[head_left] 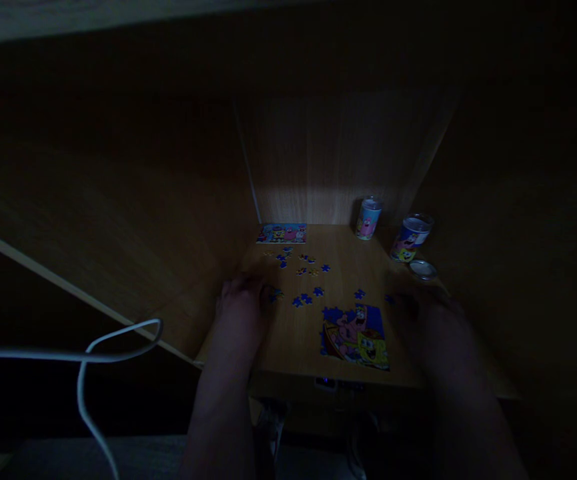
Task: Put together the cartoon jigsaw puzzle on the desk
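A partly joined jigsaw puzzle (355,337), with a pink and a yellow cartoon figure on blue, lies flat near the table's front edge. My left hand (242,307) rests on the table at the left, fingertips beside a few loose puzzle pieces (275,295). On the puzzle's right is my right hand (431,320), its fingertips close to a single blue piece (389,299). Deep shadow blurs the fingers of both hands, so whether either one grips a piece is unclear. Another loose piece (359,293) lies just above the puzzle, and several blue pieces (306,298) lie to its upper left.
More loose pieces (308,259) are scattered farther back. A picture card (282,233) lies by the back panel. Two cartoon-printed cans (368,219) (411,240) stand at the back right, near a round lid (423,269). Wooden panels enclose the table (288,347); a white cable (83,357) loops at left.
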Action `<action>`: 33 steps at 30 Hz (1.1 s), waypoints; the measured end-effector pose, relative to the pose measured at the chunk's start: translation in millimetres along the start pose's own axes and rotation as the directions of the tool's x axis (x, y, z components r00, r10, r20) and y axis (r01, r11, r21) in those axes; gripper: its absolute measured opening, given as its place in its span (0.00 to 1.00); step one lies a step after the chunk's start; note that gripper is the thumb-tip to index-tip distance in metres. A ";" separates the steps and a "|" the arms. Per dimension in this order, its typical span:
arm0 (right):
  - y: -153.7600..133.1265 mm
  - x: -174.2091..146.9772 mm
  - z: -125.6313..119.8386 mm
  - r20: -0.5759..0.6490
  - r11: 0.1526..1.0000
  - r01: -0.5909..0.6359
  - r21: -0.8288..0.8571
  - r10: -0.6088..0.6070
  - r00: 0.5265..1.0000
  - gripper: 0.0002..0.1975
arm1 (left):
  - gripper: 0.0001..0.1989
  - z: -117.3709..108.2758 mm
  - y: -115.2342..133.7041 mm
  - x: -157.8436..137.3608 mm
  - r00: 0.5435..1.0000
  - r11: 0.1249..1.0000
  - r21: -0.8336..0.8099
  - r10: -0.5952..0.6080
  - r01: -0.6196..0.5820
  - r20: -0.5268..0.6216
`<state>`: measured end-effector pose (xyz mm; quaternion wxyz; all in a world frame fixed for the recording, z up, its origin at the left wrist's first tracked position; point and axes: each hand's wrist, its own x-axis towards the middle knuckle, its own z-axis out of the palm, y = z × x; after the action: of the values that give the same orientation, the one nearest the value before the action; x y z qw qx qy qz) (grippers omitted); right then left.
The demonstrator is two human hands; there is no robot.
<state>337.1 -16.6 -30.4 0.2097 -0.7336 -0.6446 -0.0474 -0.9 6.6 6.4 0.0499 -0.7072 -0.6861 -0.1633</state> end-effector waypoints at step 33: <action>-19.2 -3.9 -7.1 -0.051 0.877 0.343 0.336 -0.347 0.937 0.10 | 0.12 7.0 53.0 -5.1 0.925 0.722 -0.597 0.369 -0.350 -0.095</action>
<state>319.4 -21.3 -20.5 0.3176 -0.5601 -0.7645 0.0318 52.5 0.9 6.4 -0.1577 -0.8074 -0.4484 -0.3497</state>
